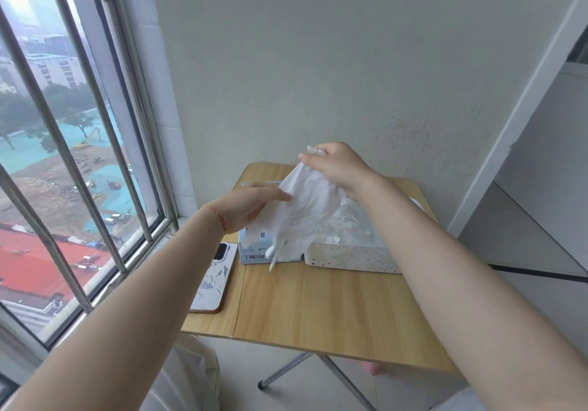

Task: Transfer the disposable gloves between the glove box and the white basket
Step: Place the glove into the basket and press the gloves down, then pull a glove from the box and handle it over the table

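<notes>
A white disposable glove (302, 213) hangs in the air above the table, its fingers dangling down in front of the glove box. My right hand (337, 168) pinches the glove's cuff at the top. My left hand (248, 206) hovers over the glove box with its fingers stretched out, the fingertips touching the glove's left edge. The light blue glove box (254, 253) stands on the table, mostly hidden by my left hand and the glove. Right beside it sits the white perforated basket (350, 259), holding several crumpled translucent gloves (353, 222).
A phone (213, 278) in a patterned case lies on the left part of the wooden folding table (318, 308). A barred window is at the left, a plain wall behind the table, and the table's metal legs stand on a tiled floor.
</notes>
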`<action>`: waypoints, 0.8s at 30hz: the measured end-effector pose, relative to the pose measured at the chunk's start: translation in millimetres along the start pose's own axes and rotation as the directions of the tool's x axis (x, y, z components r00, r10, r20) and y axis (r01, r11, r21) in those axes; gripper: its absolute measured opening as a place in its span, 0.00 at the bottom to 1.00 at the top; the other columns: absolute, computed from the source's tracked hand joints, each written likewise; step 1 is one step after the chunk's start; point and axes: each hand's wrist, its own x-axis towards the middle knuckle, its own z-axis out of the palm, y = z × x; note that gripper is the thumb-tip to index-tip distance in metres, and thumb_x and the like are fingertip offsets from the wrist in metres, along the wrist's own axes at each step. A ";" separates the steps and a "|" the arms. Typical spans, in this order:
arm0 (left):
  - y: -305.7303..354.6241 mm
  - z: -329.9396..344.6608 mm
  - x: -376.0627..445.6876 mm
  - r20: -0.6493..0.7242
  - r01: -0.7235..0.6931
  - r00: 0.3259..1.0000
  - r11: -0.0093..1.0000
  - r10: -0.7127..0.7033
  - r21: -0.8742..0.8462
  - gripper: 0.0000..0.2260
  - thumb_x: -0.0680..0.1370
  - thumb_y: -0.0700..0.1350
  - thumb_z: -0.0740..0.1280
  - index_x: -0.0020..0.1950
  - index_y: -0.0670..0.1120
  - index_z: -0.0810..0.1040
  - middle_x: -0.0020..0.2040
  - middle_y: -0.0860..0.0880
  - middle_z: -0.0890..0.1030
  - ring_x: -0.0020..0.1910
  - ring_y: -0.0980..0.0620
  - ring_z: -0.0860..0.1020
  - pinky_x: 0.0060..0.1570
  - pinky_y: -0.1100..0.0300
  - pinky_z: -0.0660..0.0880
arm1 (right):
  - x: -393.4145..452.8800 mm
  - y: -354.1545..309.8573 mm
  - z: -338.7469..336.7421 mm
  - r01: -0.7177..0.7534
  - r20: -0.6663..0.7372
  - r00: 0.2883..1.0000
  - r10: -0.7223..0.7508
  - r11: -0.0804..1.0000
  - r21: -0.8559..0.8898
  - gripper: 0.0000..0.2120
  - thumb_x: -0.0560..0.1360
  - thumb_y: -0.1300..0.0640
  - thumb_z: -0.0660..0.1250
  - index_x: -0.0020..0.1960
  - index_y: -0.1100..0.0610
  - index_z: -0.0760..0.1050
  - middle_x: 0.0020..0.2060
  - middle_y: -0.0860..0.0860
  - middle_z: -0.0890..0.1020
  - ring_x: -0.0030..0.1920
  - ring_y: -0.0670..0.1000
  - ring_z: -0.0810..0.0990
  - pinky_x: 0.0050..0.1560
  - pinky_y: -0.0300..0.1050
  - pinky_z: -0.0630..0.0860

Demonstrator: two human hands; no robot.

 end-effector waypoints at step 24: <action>21.3 53.1 118.6 -0.149 0.177 0.984 0.636 -0.098 0.752 0.09 0.74 0.54 0.68 0.48 0.53 0.84 0.48 0.53 0.83 0.49 0.50 0.79 0.50 0.57 0.75 | 6.2 118.8 -85.8 -0.524 -0.049 0.849 0.526 0.850 0.053 0.09 0.81 0.54 0.59 0.50 0.59 0.73 0.31 0.55 0.69 0.26 0.51 0.64 0.21 0.36 0.69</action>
